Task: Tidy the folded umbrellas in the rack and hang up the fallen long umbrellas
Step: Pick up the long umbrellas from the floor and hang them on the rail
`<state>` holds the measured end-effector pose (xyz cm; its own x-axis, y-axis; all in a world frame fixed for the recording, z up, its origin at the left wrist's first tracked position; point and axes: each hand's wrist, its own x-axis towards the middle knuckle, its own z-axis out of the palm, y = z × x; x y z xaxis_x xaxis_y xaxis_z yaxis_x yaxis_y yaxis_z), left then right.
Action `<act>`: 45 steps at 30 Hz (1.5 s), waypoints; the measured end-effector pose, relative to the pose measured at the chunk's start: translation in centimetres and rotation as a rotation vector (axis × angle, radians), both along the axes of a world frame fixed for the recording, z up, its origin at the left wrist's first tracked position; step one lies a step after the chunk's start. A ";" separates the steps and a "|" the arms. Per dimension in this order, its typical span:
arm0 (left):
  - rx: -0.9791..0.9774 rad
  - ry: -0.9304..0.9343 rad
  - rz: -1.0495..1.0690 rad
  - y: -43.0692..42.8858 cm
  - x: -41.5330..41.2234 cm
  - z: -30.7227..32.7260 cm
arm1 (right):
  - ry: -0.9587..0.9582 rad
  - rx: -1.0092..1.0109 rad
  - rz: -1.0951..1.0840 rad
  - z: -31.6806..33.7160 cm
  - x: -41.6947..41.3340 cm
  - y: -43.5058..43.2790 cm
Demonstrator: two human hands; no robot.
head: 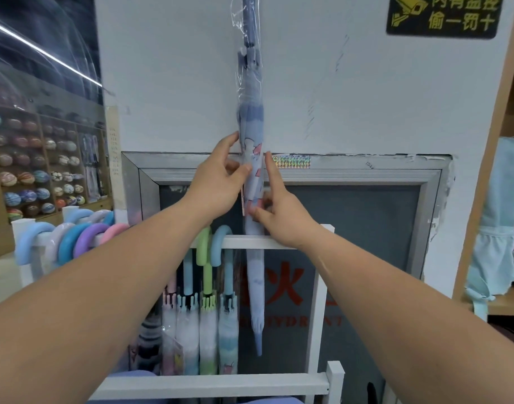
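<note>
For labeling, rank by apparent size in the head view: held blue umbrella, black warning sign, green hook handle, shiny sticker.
1. blue umbrella
2. black warning sign
3. green hook handle
4. shiny sticker, close to the handle, so unsure.

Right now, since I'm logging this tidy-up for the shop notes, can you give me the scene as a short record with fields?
held item: long umbrella, blue, in clear wrap, upright, tip down
hands: left hand grips it at mid-length; right hand pinches it just below, forefinger straight up along it
rack: white top bar, with a green handle and a blue handle hooked over it
left side: row of pastel handles
wall: black and yellow sign, upper right
</note>
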<state>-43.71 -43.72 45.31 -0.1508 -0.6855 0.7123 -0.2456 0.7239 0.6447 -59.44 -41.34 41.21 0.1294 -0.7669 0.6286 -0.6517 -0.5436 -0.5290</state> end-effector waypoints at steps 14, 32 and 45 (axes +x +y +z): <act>0.076 0.022 -0.202 -0.9 -0.9 -2.1 | -0.157 -0.192 -0.062 3.9 -0.4 0.6; -0.006 -0.039 -0.011 -0.2 -0.9 -1.6 | -0.100 -0.051 -0.074 -0.3 -0.4 0.4; 0.051 -0.036 0.017 -0.8 -1.3 -3.7 | -0.127 0.167 0.023 0.6 -2.2 2.0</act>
<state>-45.04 -44.50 41.64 -0.1639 -0.7232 0.6710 -0.2810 0.6862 0.6710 -61.65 -39.38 41.84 0.0759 -0.8596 0.5052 -0.5622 -0.4554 -0.6903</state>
